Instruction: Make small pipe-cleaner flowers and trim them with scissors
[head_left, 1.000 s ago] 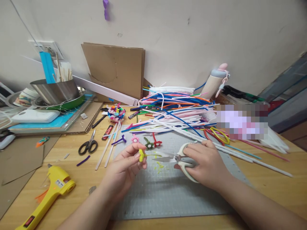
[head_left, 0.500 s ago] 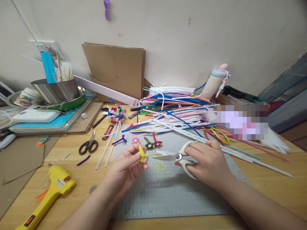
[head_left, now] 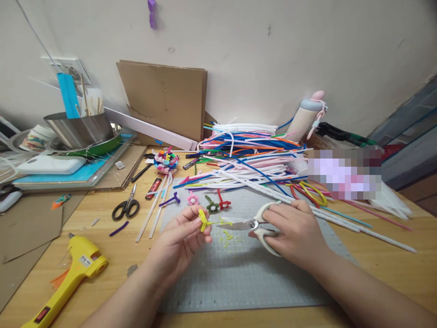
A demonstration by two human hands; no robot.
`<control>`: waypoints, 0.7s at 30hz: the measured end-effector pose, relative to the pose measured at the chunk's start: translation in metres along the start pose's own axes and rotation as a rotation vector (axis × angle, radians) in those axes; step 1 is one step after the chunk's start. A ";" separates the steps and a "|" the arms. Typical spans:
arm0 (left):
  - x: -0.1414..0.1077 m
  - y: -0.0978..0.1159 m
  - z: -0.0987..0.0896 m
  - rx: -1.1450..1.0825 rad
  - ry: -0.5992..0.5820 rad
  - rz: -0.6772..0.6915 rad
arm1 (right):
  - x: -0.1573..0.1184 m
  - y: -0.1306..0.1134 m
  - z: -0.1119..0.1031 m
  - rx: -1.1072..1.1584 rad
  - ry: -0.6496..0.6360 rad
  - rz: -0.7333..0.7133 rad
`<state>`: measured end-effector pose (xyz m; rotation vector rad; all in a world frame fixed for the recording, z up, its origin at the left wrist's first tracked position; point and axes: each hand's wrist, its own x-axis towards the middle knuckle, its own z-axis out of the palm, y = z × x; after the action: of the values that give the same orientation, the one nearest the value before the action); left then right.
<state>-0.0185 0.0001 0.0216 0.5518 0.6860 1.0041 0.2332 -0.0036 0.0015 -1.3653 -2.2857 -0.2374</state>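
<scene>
Scissors [head_left: 253, 224], one white pair, are being gripped by right hand [head_left: 296, 228], left hand [head_left: 182, 234] is pinching one yellow flower [head_left: 204, 222], four flowers [head_left: 212, 207] are lying beyond, one glue gun [head_left: 80, 268] leftward

A pale wall [head_left: 235, 68], faintly marked, rises beyond this wooden table [head_left: 385, 255]; above the far edge, over on the left, sits a white socket [head_left: 81, 68].

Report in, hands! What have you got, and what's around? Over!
Left hand pinching yellow fuzzy piece. Right hand holding white-handled scissors. Yellow scraps on grey mat.
</scene>
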 end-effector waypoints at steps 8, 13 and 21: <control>0.000 -0.001 -0.001 0.041 -0.043 0.024 | 0.001 0.000 0.000 0.021 -0.017 -0.017; 0.001 -0.001 -0.002 0.028 -0.042 0.033 | 0.001 -0.001 0.001 0.049 -0.045 -0.016; 0.003 -0.001 -0.005 0.012 -0.035 0.059 | -0.001 0.000 0.003 0.093 -0.055 -0.022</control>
<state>-0.0201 0.0026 0.0169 0.6014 0.6483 1.0432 0.2329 -0.0039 -0.0015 -1.3158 -2.3275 -0.1008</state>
